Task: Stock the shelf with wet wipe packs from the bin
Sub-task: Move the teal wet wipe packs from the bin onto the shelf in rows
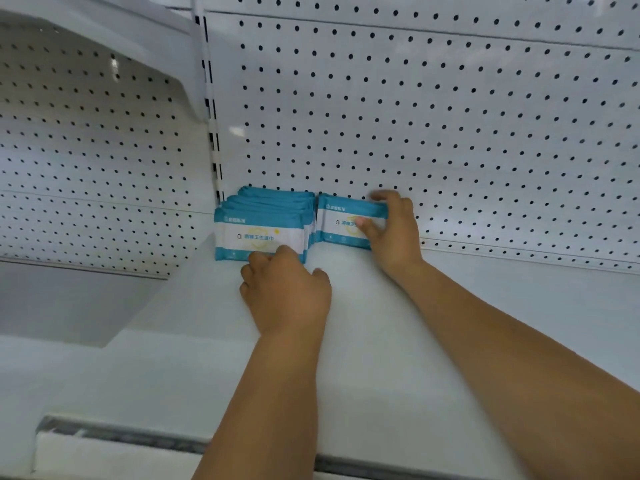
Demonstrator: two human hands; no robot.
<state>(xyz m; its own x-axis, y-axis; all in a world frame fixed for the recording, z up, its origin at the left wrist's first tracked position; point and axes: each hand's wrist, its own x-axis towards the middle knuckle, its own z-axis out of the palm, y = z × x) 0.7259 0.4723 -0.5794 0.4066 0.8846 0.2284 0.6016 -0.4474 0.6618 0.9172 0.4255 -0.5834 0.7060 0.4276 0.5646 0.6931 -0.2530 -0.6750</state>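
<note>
Both arms reach forward over the white shelf (381, 341). The right hand (394, 230) pinches one wet wipe pack (341, 216), thumb on its front and fingers over its top. That pack stands just beside the row of packs (259, 223), at its 3 o'clock. The left hand (285, 292), at the row's 6 o'clock, touches the front pack with curled fingers. I cannot tell if it holds it.

Right hand (391, 230) pinches upright pack (341, 220) beside pack row (259, 230); left hand (287, 289), fingers curled, against row front.

Shop: white pegboard-backed shelf (381, 341), slotted upright (211, 109), identical wet wipe packs (263, 230) faced up.
</note>
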